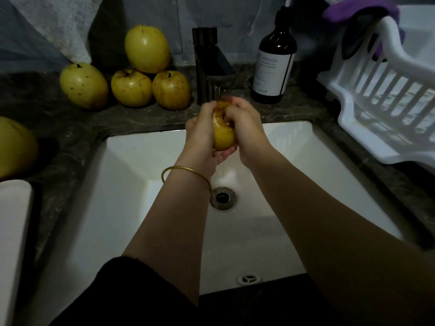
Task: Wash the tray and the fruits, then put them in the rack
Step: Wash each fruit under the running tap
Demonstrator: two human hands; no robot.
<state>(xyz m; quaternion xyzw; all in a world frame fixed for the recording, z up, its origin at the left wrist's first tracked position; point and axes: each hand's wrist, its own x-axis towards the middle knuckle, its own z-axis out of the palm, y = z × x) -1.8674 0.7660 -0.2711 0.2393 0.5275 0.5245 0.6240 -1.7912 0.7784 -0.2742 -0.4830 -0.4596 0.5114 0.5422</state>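
I hold a yellow apple [222,135] over the white sink [131,161], right under the running water of the dark faucet [207,60]. My left hand [201,132] cups and grips it from the left and below. My right hand [244,128] grips it from the right, fingers curled into its top. Several more yellow apples [131,87] sit piled on the dark counter at the back left. One more yellow fruit [14,147] lies at the left edge. The white slatted rack [386,95] stands on the counter to the right.
A brown soap bottle [274,57] stands right of the faucet. A purple cloth [362,8] hangs over the rack's far rim. A white object [11,231] sits at the lower left. The drain [222,198] lies below my hands.
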